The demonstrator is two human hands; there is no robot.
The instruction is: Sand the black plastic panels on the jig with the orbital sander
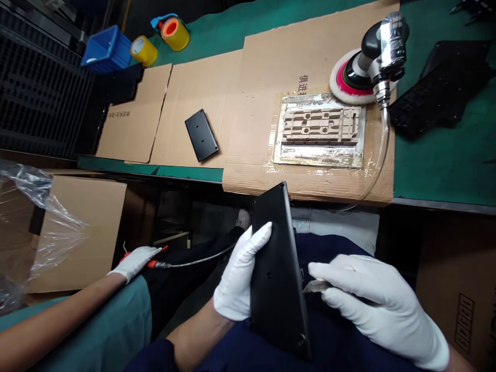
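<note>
Black panel (277, 274): at 6 o'clock, long axis roughly 12-to-6, slightly tilted – left hand nearer.
Left gloved hand (242, 271): fingers clenched around the panel's edge.
Right gloved hand (372, 299): fingers grasping a small metal blade (315, 285) (its contact with the panel is unclear).
Co-worker's hand (134, 261): at 8 o'clock, on a red-handled tool (152, 264).

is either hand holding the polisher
No, the polisher sits on cardboard; the left hand holds a black panel and the right hand a small blade.
</note>
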